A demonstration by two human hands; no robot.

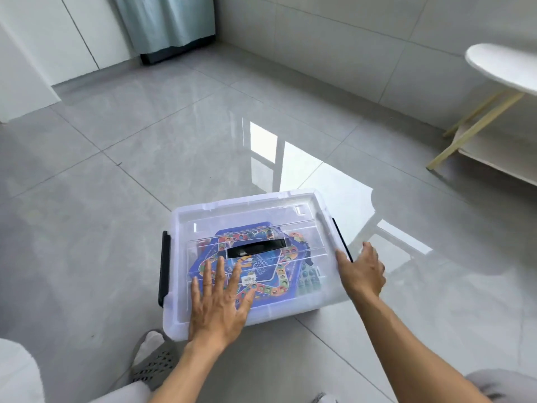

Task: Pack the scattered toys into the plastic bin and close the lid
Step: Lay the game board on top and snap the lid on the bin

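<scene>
Fingers straight and spread, the left hand (216, 301) presses flat on the clear lid (247, 225), which sits on the plastic bin (290, 308) on the grey tiled floor (116, 199). The right hand (361, 271) rests relaxed at the right black latch (342, 239). A blue game board (261, 269) shows through.

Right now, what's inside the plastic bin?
Through the clear lid of the plastic bin: a blue board game box and a dark greenish toy. Anything beneath them is hidden.
</scene>
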